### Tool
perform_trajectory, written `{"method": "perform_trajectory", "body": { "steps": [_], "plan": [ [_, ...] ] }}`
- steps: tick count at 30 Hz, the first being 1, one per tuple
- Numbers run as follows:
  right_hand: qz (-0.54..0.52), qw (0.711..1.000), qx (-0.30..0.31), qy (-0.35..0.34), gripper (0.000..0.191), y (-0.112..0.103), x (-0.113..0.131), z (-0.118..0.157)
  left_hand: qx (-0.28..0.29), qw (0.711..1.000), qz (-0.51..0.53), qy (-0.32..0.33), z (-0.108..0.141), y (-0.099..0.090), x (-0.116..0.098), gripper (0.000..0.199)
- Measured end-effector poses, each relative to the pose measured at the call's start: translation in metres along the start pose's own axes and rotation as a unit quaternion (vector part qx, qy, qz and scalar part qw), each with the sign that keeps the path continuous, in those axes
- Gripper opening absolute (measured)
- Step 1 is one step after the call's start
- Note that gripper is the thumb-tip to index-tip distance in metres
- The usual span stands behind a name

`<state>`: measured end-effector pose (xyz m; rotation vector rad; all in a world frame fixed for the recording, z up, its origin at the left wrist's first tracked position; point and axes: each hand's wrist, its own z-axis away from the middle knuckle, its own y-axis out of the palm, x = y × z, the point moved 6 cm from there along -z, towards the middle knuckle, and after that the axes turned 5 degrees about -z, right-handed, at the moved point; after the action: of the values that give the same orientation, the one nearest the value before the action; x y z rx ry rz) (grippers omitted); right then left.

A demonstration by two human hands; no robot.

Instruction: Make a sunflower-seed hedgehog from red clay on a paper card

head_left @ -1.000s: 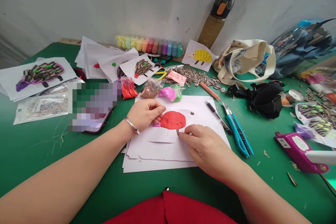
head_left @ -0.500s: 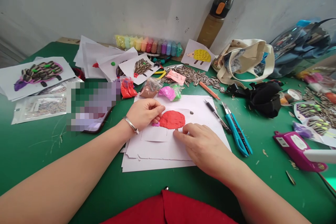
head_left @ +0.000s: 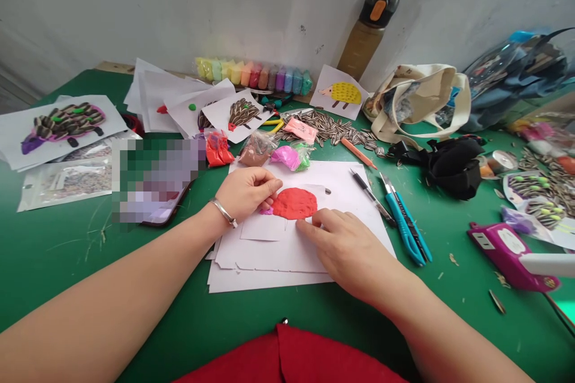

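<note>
A flat red clay oval (head_left: 295,203) lies on a small white drawing card (head_left: 260,231), with a bit of pink clay (head_left: 266,211) at its left end. My left hand (head_left: 253,194) is closed in a pinch at that pink clay, thumb against curled fingers; the fingertips partly hide it. The index finger of my right hand (head_left: 342,242) is stretched out, touching the card just below the oval's lower right edge, and its other fingers bend loosely with nothing visible in them. Beneath the card are larger white paper sheets (head_left: 274,278).
Beyond the paper lie clay packets, including a red one (head_left: 218,148), and a pile of sunflower seeds (head_left: 335,131). To the right are a pen (head_left: 371,194), a blue utility knife (head_left: 406,224) and a magenta device (head_left: 510,257). A phone (head_left: 168,203) lies at left; a bottle (head_left: 368,30) stands behind.
Both hands stay in nearly the same place at the red clay and card. The whole view has shifted very slightly.
</note>
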<state>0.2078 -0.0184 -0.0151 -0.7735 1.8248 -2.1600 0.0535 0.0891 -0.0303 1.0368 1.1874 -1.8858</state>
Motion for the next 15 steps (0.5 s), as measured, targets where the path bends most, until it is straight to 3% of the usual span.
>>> {"method": "perform_trajectory", "body": {
  "steps": [11,15],
  "plan": [
    [-0.137,0.99,-0.035,0.008,0.036,-0.011,-0.008,0.003,-0.002,1.0,0.011,-0.002,-0.001,0.0,0.001,0.019],
    [-0.132,0.99,-0.04,0.023,0.035,-0.01,-0.01,0.004,-0.004,1.0,0.009,-0.002,0.0,0.0,0.001,0.018]
  ]
}}
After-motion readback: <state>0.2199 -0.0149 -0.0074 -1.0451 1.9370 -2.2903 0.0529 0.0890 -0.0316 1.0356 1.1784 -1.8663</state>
